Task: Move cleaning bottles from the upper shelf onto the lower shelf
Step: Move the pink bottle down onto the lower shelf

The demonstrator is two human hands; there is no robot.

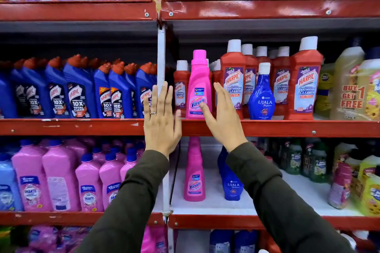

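A pink Vanish bottle (198, 86) stands upright at the front of the upper shelf (287, 128). My left hand (161, 121) is raised flat just left of it, fingers apart, holding nothing. My right hand (223, 117) is open just right of the bottle, its thumb in front of the label. A blue Ujala bottle (261, 96) stands further right on the same shelf among red Harpic bathroom cleaner bottles (304, 86). On the lower shelf (213, 221) stand a second pink Vanish bottle (194, 176) and a blue Ujala bottle (231, 183), partly hidden by my right sleeve.
Blue Harpic bottles (78, 92) fill the upper left bay, pink bottles (59, 176) the bay below. A white upright post (161, 55) divides the bays. Yellow bottles (349, 88) crowd the right end, and green and yellow bottles (296, 160) stand at the lower right.
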